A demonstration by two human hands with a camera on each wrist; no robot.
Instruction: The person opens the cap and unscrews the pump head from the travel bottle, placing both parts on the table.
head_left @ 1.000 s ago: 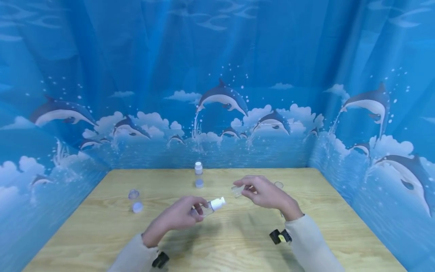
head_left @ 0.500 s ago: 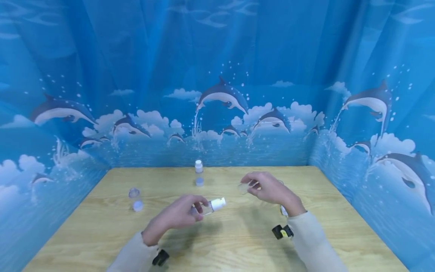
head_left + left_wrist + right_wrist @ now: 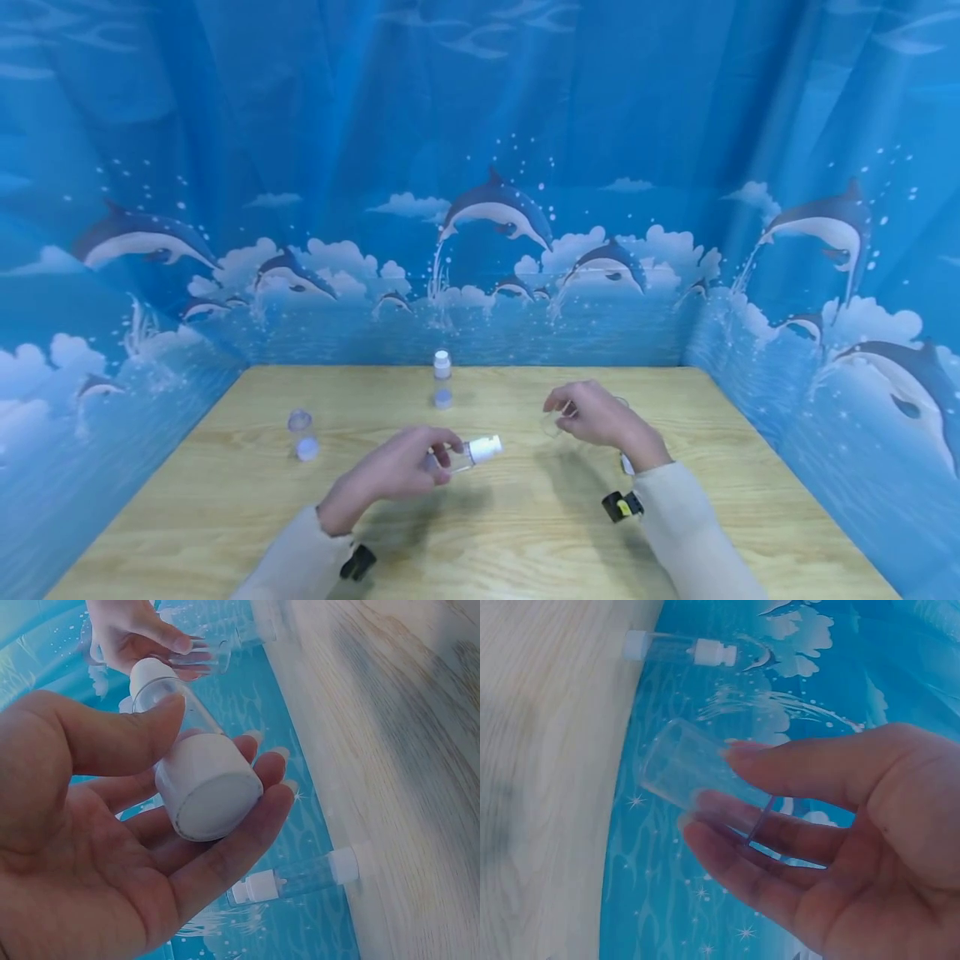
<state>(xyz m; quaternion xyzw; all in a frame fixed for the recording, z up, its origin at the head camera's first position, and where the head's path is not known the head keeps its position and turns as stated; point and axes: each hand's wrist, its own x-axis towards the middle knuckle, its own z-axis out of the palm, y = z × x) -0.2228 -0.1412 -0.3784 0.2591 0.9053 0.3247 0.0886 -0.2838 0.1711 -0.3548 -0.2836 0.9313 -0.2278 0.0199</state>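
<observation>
My left hand [image 3: 401, 467] holds a small pump bottle [image 3: 483, 448] tilted above the table, its white pump head toward the right. In the left wrist view the bottle [image 3: 206, 776] shows a clear body and a white base, with the thumb on its side and the fingers beneath. To the right, my right hand [image 3: 600, 417] pinches a clear plastic cap [image 3: 552, 424] by its near end. The right wrist view shows this see-through cylinder [image 3: 697, 769] between thumb and fingers. A gap separates the cap from the bottle's pump head.
Another white-topped pump bottle [image 3: 442, 379] stands upright at the back of the wooden table [image 3: 495, 533]. On the left stands a clear container [image 3: 303, 433] with a white base. Something white [image 3: 627, 465] is partly hidden behind the right wrist. A dolphin-print curtain [image 3: 360, 208] surrounds the table.
My right hand has drawn a little to the right with the clear cap, away from the bottle, and the cap's tilt has changed. The left hand and its bottle stay almost in place.
</observation>
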